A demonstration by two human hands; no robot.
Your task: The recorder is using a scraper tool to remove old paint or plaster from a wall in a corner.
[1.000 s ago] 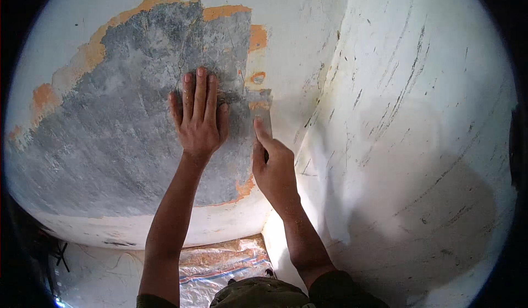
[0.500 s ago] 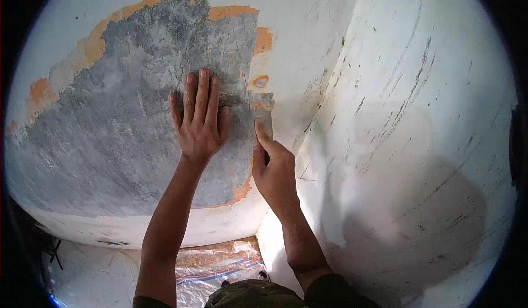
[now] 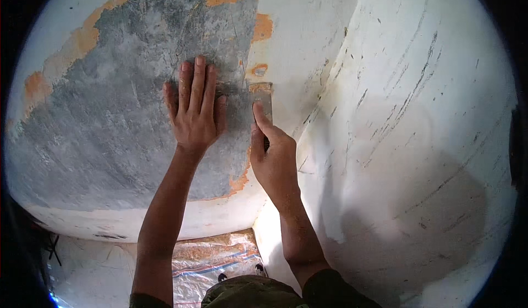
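My right hand [image 3: 276,162] grips a scraper, its thumb stretched along the flat metal blade [image 3: 267,107]. The blade points up the wall and lies against it at the right border of a bare grey patch [image 3: 126,93]. Orange scrapings [image 3: 260,87] sit at its front edge. My fingers hide most of the scraper's handle. To its left, my left hand [image 3: 193,124] rests flat on the grey patch, fingers pointing up and slightly apart, holding nothing.
White paint [image 3: 308,22] with ragged orange edges [image 3: 263,28] surrounds the grey patch. A scuffed white side wall [image 3: 396,143] meets it at a corner on the right. Below, a crumpled plastic sheet [image 3: 214,264] with debris covers part of the floor.
The scraper in my right hand has slid a little up the wall, bringing orange scrapings to its front edge. My left hand stays flat on the patch. The view has tilted slightly down.
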